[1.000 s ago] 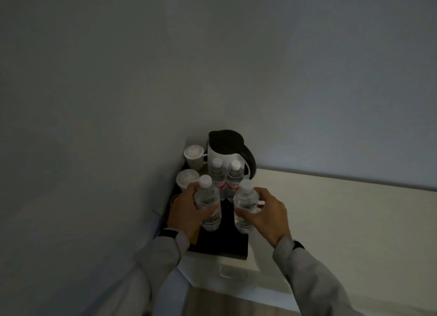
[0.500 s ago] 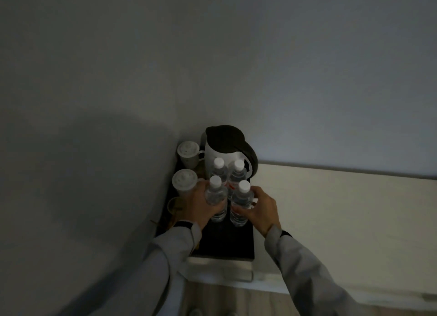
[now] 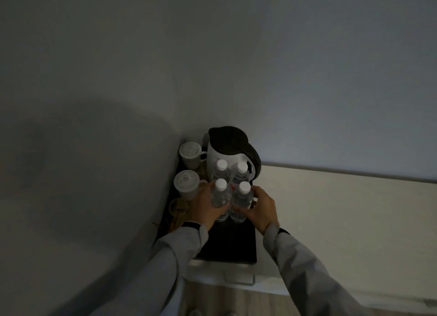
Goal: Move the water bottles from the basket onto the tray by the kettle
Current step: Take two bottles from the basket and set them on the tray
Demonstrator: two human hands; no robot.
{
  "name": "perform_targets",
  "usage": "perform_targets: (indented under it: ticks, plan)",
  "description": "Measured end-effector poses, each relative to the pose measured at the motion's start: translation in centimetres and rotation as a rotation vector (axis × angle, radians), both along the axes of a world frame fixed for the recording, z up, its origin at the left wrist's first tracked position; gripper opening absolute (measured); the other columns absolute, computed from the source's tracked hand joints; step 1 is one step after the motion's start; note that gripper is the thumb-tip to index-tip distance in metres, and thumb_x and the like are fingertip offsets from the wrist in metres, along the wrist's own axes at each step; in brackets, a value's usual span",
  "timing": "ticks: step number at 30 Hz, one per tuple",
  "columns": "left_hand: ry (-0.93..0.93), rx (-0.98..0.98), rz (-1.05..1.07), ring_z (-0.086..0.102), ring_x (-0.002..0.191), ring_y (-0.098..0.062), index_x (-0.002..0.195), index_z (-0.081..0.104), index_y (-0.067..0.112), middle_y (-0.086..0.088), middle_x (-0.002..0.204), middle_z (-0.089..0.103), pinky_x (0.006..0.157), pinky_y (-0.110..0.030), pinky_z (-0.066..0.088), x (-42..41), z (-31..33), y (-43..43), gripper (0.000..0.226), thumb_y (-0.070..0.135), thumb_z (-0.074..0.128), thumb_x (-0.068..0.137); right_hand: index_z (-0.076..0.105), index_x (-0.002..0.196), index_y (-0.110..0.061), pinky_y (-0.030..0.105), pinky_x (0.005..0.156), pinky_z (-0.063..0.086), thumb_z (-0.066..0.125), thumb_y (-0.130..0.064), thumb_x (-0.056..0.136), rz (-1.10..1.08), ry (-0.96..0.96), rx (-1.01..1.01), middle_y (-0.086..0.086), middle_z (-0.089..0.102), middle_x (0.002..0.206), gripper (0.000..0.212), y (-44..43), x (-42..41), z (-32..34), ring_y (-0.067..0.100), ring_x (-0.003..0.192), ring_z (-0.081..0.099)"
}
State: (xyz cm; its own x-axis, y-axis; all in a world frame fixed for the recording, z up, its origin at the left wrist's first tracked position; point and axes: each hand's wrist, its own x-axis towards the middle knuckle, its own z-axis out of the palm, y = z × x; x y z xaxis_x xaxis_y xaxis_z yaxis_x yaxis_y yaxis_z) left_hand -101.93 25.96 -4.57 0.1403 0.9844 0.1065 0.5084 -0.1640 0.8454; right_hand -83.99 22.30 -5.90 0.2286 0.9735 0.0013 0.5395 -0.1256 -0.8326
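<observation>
**On the black tray, four bottles by the kettle**

At the tray's middle, the left hand (image 3: 205, 209) wraps around a clear plastic water bottle with a white cap (image 3: 220, 197), and the right hand (image 3: 259, 210) grips a second clear white-capped bottle (image 3: 241, 201) just beside it; the two bottles touch and stand upright. Whether their bases rest on the flat black rectangular tray (image 3: 233, 247) I cannot tell. At 12 o'clock from them two more clear white-capped bottles (image 3: 230, 173) stand side by side, red showing on a label. Behind these, touching or nearly so, is the white electric kettle with a black lid and handle (image 3: 228, 147). At 10 o'clock, along the grey wall (image 3: 94, 150), stand two white lidded ceramic mugs (image 3: 188, 183), and a small round glass (image 3: 177, 206) sits at 9 o'clock, partly hidden by the left hand. The tray lies on a cream counter (image 3: 343, 209).
</observation>
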Motion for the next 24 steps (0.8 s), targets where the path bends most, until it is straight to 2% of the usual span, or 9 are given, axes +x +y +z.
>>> perform_targets:
  ticks: [2, 4, 6, 10, 12, 15, 17, 20, 24]
  plan:
    - [-0.039, -0.046, -0.002, 0.063, 0.094, -0.010, 0.098, 0.058, 0.041, 0.014, 0.095, 0.063, 0.083, -0.026, 0.048, 0.0, -0.8, -0.1, 0.044, 0.031, 0.089, 0.068, 0.057, 0.119, -0.026, 0.042, 0.087, 0.057, 0.085, -0.052, 0.062, 0.003, 0.006, -0.007, 0.000, 0.068, 0.117, 0.070, -0.1, 0.2, -0.1, 0.020, 0.105, 0.065]
    - [-0.068, -0.107, -0.024, 0.064, 0.101, -0.015, 0.110, 0.061, 0.022, 0.006, 0.104, 0.065, 0.084, -0.017, 0.048, 0.1, -1.1, -0.2, 0.051, 0.027, 0.090, 0.069, 0.055, 0.117, -0.031, 0.043, 0.087, 0.057, 0.084, -0.056, 0.059, 0.006, 0.013, -0.013, 0.000, 0.067, 0.117, 0.069, -0.2, 0.4, 0.1, 0.020, 0.105, 0.064]
    - [-0.119, -0.148, -0.056, 0.063, 0.103, -0.012, 0.115, 0.059, 0.021, 0.009, 0.108, 0.064, 0.077, -0.002, 0.045, 0.0, -1.0, -0.3, 0.056, 0.022, 0.090, 0.069, 0.054, 0.117, -0.034, 0.045, 0.088, 0.057, 0.084, -0.054, 0.059, 0.014, 0.005, -0.010, 0.000, 0.066, 0.118, 0.068, -0.3, 0.7, 0.1, 0.021, 0.106, 0.064]
    - [-0.146, -0.173, -0.095, 0.060, 0.110, -0.010, 0.125, 0.055, 0.024, 0.016, 0.114, 0.061, 0.080, 0.001, 0.043, -0.8, -1.2, -0.3, 0.065, 0.018, 0.089, 0.070, 0.054, 0.115, -0.033, 0.048, 0.086, 0.057, 0.086, -0.048, 0.059, 0.039, -0.013, -0.004, 0.004, 0.063, 0.118, 0.067, -0.4, 0.7, 0.1, 0.026, 0.105, 0.062]
    - [-0.121, -0.151, -0.135, 0.058, 0.115, -0.011, 0.126, 0.054, 0.031, 0.023, 0.116, 0.057, 0.093, -0.011, 0.045, -1.3, -1.0, 0.0, 0.064, 0.017, 0.087, 0.073, 0.054, 0.115, -0.032, 0.049, 0.086, 0.056, 0.088, -0.044, 0.060, 0.044, -0.012, -0.005, 0.005, 0.062, 0.118, 0.066, -0.4, 0.7, 0.2, 0.027, 0.106, 0.062]
    - [-0.060, -0.128, -0.212, 0.055, 0.120, -0.016, 0.133, 0.055, 0.022, 0.009, 0.119, 0.057, 0.104, -0.035, 0.046, -1.9, -0.6, 0.8, 0.060, 0.019, 0.083, 0.080, 0.053, 0.117, -0.032, 0.048, 0.087, 0.056, 0.088, -0.042, 0.060, 0.059, -0.033, 0.002, 0.004, 0.060, 0.119, 0.068, -0.4, 1.0, 0.4, 0.026, 0.106, 0.061]
    - [0.007, -0.115, -0.257, 0.056, 0.117, -0.016, 0.134, 0.055, 0.019, 0.007, 0.116, 0.057, 0.103, -0.037, 0.047, -2.1, -0.2, 1.4, 0.056, 0.021, 0.079, 0.083, 0.055, 0.120, -0.028, 0.048, 0.085, 0.056, 0.087, -0.041, 0.061, 0.072, -0.055, 0.018, 0.002, 0.058, 0.116, 0.069, -0.3, 1.3, 0.5, 0.026, 0.105, 0.060]
    - [0.040, -0.107, -0.295, 0.058, 0.117, -0.018, 0.134, 0.055, 0.018, 0.013, 0.114, 0.059, 0.097, -0.027, 0.047, -2.3, 0.2, 1.7, 0.052, 0.019, 0.076, 0.086, 0.058, 0.121, -0.023, 0.049, 0.084, 0.056, 0.087, -0.035, 0.066, 0.089, -0.088, 0.030, 0.004, 0.059, 0.114, 0.064, 0.0, 1.7, 0.8, 0.027, 0.103, 0.061]
    - [0.097, -0.102, -0.284, 0.059, 0.120, -0.025, 0.128, 0.058, 0.019, -0.007, 0.126, 0.061, 0.098, -0.036, 0.047, -2.4, 0.3, 2.1, 0.049, 0.025, 0.078, 0.084, 0.061, 0.120, -0.021, 0.048, 0.084, 0.055, 0.088, -0.032, 0.068, 0.087, -0.095, 0.037, 0.002, 0.060, 0.109, 0.060, 0.1, 1.6, 0.8, 0.026, 0.098, 0.061]
